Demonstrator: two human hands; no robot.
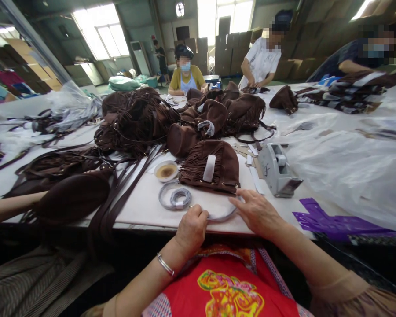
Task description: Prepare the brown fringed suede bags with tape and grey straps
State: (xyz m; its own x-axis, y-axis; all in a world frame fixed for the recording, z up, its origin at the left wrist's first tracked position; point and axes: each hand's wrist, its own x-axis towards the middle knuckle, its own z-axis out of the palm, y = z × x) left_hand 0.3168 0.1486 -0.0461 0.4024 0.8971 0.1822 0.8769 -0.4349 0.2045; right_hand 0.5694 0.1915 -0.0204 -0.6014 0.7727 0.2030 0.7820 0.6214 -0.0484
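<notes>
A brown fringed bag (224, 169) lies on the table in front of me, a pale strip across its fringe and metal rings along its near edge. My left hand (194, 224) is closed in a pinch around a strap (222, 215) wrapped in greyish film. The strap curves to my right hand (255, 210), whose thumb and fingers close on it beside the bag's right corner ring. Left of the bag rests a coil of the same wrapped strap (180, 199), bound with a pale band. Just behind the coil stands a round white dish (165, 171) with a yellow-brown middle.
Brown bags (135, 116) are heaped behind. A grey tape dispenser (279, 171) stands right, near plastic sheeting (346, 167) and purple tape (336, 220). At left, another person's arm (16, 207) reaches to a brown bag (75, 196). Several people work across the table.
</notes>
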